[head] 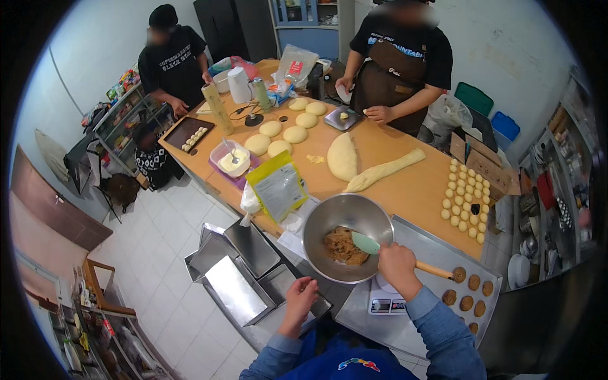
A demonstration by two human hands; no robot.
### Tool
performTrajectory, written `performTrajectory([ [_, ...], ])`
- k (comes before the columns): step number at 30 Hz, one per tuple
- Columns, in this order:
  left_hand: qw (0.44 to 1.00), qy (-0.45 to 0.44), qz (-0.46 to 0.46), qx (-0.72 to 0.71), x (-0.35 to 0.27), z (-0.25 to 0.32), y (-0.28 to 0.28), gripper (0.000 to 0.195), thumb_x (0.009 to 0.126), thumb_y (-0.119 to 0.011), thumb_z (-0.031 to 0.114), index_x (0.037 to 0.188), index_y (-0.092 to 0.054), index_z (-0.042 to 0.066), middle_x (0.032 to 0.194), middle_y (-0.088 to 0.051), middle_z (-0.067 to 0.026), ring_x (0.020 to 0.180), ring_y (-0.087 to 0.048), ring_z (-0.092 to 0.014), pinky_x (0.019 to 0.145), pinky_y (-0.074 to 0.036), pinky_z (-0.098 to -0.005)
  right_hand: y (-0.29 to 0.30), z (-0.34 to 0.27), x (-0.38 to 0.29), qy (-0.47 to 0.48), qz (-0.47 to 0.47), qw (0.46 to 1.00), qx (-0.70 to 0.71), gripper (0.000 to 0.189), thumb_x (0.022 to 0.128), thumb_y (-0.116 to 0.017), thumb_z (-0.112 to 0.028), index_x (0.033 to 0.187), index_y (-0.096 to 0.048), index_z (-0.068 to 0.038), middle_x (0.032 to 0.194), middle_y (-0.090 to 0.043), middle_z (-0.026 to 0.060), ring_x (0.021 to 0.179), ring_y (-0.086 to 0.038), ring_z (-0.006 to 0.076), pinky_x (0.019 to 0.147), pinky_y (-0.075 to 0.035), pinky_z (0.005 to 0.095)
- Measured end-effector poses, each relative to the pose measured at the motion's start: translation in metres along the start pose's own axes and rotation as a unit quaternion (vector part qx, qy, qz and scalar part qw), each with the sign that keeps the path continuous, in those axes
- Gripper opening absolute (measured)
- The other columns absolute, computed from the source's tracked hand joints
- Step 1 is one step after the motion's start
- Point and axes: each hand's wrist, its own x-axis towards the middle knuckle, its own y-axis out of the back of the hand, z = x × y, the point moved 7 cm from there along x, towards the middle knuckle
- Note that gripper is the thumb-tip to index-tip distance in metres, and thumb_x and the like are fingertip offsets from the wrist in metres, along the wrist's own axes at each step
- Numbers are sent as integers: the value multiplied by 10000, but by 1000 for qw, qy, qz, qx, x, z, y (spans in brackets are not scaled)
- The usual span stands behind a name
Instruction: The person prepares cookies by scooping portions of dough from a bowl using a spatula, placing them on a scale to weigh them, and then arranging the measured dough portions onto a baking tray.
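Note:
My right hand [398, 267] grips the wooden handle [434, 269] of a spatula. Its pale green head [365, 242] touches brown, lumpy filling [343, 246] inside a large stainless steel mixing bowl [323, 213]. My left hand [301, 297] hovers by the bowl's lower left side with fingers curled; whether something small is between them is unclear. Under my right wrist stands a white digital kitchen scale [387, 306], partly hidden by the bowl and arm. It sits on a metal baking tray [354, 320] with several brown filling balls [466, 303] at its right end.
Empty metal loaf tins [240, 289] crowd the left. On the wooden table [399, 190] lie a dough slab [343, 159], a dough strip [387, 171], several dough rounds [295, 135] and small dough balls [468, 199]. Two people stand across it, one beside a scale [343, 118]; another person sits low at left.

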Motion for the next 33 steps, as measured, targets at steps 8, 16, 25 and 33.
performTrajectory([
  [8,991,-91,15,100,45,16,-19,433,870,-611,51,1264,-460,-48,922,-587,-84,736,-612,-134,601,-506,-238,-27,-23,59,11,30,998,-51,148,776,-542,-99,835,-651,-18,716,-648,129,649,-663,281,536,-519,401],
  [16,995,-91,5,51,55,10,-20,524,848,-579,-55,1339,-395,-57,856,-567,-77,671,-601,-124,566,-505,-239,-66,-60,82,51,-57,992,-97,172,810,-536,-114,856,-670,-16,763,-659,141,697,-672,268,566,-526,386],
  [25,991,-121,13,63,56,10,-16,478,836,-592,-50,1293,-458,-84,803,-616,-85,631,-608,-124,566,-510,-241,-68,-71,50,9,-140,989,44,218,812,-544,-181,793,-658,3,749,-667,199,705,-671,340,633,-532,439],
  [33,991,-96,10,93,56,15,-16,535,846,-585,-30,1338,-385,-95,845,-595,-88,665,-600,-126,587,-512,-244,-106,-33,20,-240,-355,789,440,286,868,-599,-241,756,-657,15,578,-572,106,454,-516,192,429,-394,316],
])
